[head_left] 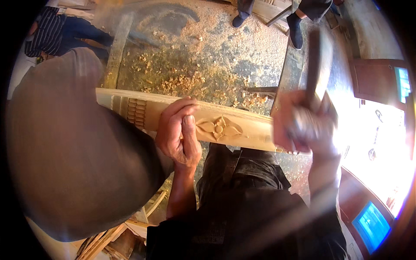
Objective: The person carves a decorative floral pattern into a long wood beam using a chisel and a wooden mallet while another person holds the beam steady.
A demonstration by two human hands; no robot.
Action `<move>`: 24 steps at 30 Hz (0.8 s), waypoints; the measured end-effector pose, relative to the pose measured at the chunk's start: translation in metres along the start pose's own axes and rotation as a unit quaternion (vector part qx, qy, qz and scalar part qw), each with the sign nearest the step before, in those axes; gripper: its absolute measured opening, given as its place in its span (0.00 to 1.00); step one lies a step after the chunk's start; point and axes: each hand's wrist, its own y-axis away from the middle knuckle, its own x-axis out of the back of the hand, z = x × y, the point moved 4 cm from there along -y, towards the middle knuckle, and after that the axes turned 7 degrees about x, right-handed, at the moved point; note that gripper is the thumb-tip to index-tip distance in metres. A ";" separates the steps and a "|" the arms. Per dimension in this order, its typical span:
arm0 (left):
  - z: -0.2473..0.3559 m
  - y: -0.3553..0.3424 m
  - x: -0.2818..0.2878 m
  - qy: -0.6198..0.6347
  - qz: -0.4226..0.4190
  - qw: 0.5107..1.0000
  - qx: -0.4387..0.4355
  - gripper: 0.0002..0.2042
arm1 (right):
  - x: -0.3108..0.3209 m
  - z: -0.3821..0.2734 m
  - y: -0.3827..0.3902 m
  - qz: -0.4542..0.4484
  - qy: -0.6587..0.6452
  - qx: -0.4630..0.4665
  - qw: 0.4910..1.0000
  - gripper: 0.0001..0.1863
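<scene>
A long pale wooden board [255,125] lies crosswise in front of me, with a four-petalled flower [219,129] carved in relief and a ribbed carved section [136,112] farther left. My left hand [180,132] is closed over the board just left of the flower, thumb up and fingers curled; whatever is inside the fist is hidden. Toward the board's right end, my right hand [303,123] is raised and smeared by motion. It grips a dark, bar-shaped wooden mallet [318,65] that points away from me.
Wood shavings [184,84] cover the floor beyond the board. A large rounded brown-grey form [78,147] blocks the near left. Another person [73,34] is at the far left; a person's shoes [295,30] show at the top. Wood scraps [102,240] lie lower left.
</scene>
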 end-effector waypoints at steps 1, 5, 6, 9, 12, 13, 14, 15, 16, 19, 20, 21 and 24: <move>-0.004 0.002 0.001 0.000 -0.008 1.000 -0.003 0.09 | 0.004 0.007 0.022 0.010 -0.035 0.004 0.999 0.26; -0.003 0.002 0.004 -0.024 -0.025 0.999 -0.024 0.14 | 0.020 0.077 0.099 0.031 0.019 -0.139 0.990 0.18; -0.001 0.001 0.002 -0.029 -0.032 0.999 -0.029 0.14 | 0.018 0.094 0.112 0.039 0.037 -0.170 0.984 0.18; 0.003 -0.001 -0.003 -0.037 -0.049 0.997 -0.040 0.13 | -0.008 0.117 0.123 0.064 0.267 -0.207 0.939 0.18; -0.003 0.002 0.002 -0.038 -0.048 0.997 -0.045 0.11 | -0.027 0.131 0.120 0.029 0.397 -0.105 0.911 0.13; -0.006 0.003 0.002 -0.033 -0.047 0.997 -0.049 0.11 | -0.029 0.139 0.121 0.019 0.414 -0.078 0.907 0.12; -0.007 0.004 0.003 -0.028 -0.045 0.997 -0.052 0.11 | -0.031 0.147 0.123 0.009 0.429 -0.052 0.902 0.11; -0.005 0.004 0.002 -0.035 -0.046 0.997 -0.057 0.11 | -0.031 0.155 0.126 -0.004 0.463 -0.054 0.885 0.12; -0.002 0.004 0.002 -0.042 -0.047 0.996 -0.061 0.12 | -0.030 0.160 0.126 0.025 0.476 -0.032 0.878 0.13; -0.001 0.006 0.003 -0.041 -0.045 0.995 -0.074 0.12 | -0.023 0.163 0.121 0.080 0.501 0.011 0.861 0.14; -0.002 0.008 0.003 -0.038 -0.043 0.995 -0.078 0.13 | -0.023 0.164 0.122 0.078 0.497 0.016 0.864 0.14; -0.002 0.009 0.003 -0.036 -0.038 0.995 -0.089 0.13 | -0.021 0.167 0.123 0.078 0.493 0.022 0.866 0.14; 0.003 0.012 0.002 -0.046 -0.020 0.993 -0.109 0.12 | -0.021 0.174 0.124 0.050 0.492 -0.011 0.869 0.13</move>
